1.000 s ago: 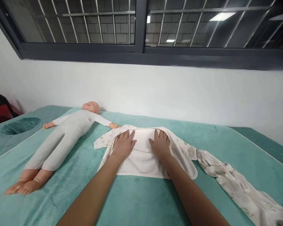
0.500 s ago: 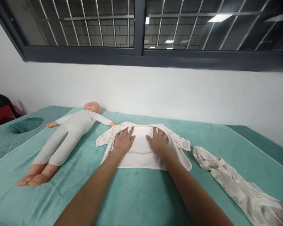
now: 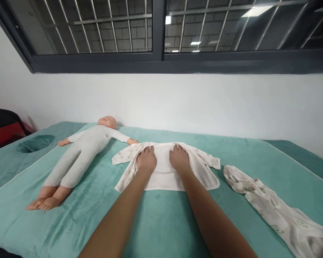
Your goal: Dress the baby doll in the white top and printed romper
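Observation:
A small cream baby jacket (image 3: 165,175) with a faint print lies opened out, lining up, on the teal bed cover (image 3: 156,222). My left hand (image 3: 146,158) rests flat on its left half and my right hand (image 3: 179,158) rests flat on its right half, fingers pointing toward the collar by the wall. Both hands press on the cloth without holding it. A baby doll (image 3: 82,152) in a grey bodysuit lies on its back to the left, arms spread, its hand almost touching the jacket's sleeve.
A second printed garment (image 3: 274,208), crumpled and long, lies on the cover at the right. A white wall (image 3: 177,104) with a dark barred window runs behind the bed. A red and black object (image 3: 4,129) sits at the far left edge.
Both hands have slid farther up the jacket toward the collar and come closer together. The jacket's edges have shifted a little, and my view has moved slightly.

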